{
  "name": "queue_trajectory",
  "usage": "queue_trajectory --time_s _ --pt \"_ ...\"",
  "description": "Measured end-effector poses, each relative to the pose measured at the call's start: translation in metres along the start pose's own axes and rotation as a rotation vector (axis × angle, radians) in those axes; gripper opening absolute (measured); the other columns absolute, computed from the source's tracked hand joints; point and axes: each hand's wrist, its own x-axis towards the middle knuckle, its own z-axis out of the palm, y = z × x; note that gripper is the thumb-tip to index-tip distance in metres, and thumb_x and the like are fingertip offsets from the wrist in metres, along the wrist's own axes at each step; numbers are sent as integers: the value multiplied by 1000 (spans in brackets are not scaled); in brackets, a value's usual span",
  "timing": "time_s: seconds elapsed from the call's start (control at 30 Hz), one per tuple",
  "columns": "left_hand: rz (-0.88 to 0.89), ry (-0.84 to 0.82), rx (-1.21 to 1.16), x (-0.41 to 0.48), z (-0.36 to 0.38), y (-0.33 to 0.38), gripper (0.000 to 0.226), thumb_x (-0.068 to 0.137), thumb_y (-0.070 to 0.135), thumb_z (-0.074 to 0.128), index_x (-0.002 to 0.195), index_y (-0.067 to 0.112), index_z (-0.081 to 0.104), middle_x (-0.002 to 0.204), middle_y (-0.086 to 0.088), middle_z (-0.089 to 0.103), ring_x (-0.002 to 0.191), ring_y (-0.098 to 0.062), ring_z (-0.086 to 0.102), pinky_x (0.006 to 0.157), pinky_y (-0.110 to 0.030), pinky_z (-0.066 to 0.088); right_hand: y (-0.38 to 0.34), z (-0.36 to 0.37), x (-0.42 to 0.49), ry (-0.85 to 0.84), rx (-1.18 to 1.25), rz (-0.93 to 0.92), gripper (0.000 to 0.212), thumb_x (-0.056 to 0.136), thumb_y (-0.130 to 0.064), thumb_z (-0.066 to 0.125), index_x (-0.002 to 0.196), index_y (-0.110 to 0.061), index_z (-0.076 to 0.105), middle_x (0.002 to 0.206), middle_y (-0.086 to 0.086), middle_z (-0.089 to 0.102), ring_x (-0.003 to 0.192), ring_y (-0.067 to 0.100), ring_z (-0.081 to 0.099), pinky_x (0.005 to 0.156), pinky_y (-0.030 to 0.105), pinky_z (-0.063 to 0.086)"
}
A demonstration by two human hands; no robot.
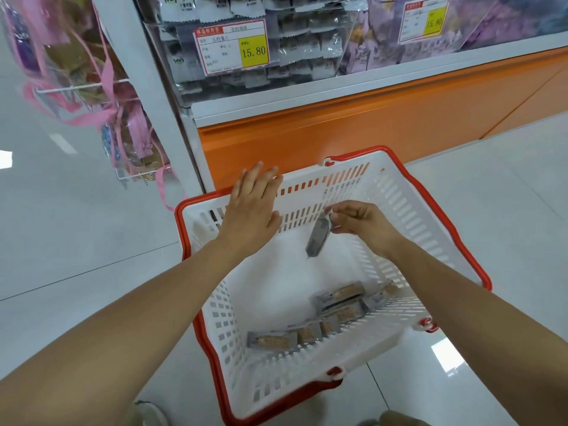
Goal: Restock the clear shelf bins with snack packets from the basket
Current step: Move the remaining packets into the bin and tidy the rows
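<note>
A white plastic basket [408,210] with a red rim stands on the floor below the shelf. Several grey snack packets [338,298] lie on its bottom near the front. My right hand [362,224] pinches one grey snack packet [318,238] by its top end, and it hangs over the basket's middle. My left hand [255,204] hovers flat, fingers straight, over the basket's far left rim and holds nothing. Above, a clear shelf bin [246,50] holds several white-grey packets behind a 15.80 price tag.
A second clear bin [415,35] with purple packets sits to the right. An orange shelf base [368,133] runs behind the basket. A wire rack with pink-ribboned bags [101,87] hangs on the left. Glossy grey floor tiles surround the basket.
</note>
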Motion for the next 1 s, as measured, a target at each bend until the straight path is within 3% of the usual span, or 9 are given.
queue_trajectory --time_s 0.1,0.23,0.37,0.53,0.7,0.83,1.0 --pt "48 -38 -120 1 -11 9 62 96 33 54 151 15 30 154 -5 32 145 -24 16 120 -41 4 -21 13 -1 18 157 -60 20 84 -10 66 103 -7 70 100 8 73 93 24 69 80 33 58" --pt "40 -276 -244 2 -16 16 57 96 46 54 146 26 36 145 -2 41 134 -20 28 113 -40 19 -45 21 -8 -8 273 -105 35 72 -21 74 103 -6 67 98 8 73 91 24 70 81 34 58" --pt "32 -211 -260 6 -23 13 47 92 43 63 134 26 50 131 -1 55 118 -20 40 96 -37 34 -59 23 -19 -32 244 -126 16 95 -1 52 104 -6 64 99 4 72 94 20 68 87 32 56" --pt "72 -91 -253 6 -38 9 42 91 33 66 130 25 55 122 1 58 115 -21 40 89 -35 34 -72 27 -30 -73 18 -212 17 93 -7 55 108 -8 64 106 9 71 102 24 66 96 36 53" --pt "58 -87 -243 3 -46 5 39 90 35 65 128 27 58 112 2 55 109 -20 39 84 -33 34 -87 32 -40 -14 -132 -252 26 90 -20 56 115 -13 64 115 7 67 109 20 63 92 35 52" --pt "71 -106 -229 0 -51 4 39 89 35 66 127 27 59 110 4 53 107 -18 38 85 -35 36 -92 38 -42 -30 -387 -273 28 83 -16 76 109 -19 68 107 1 70 101 27 65 89 53 53" --pt "40 -111 -342 0 -63 1 36 89 33 68 123 28 61 108 7 49 104 -15 37 83 -31 35 -100 40 -48 -39 -591 -306 31 81 -18 78 110 -22 68 107 -9 69 99 11 64 92 41 52"
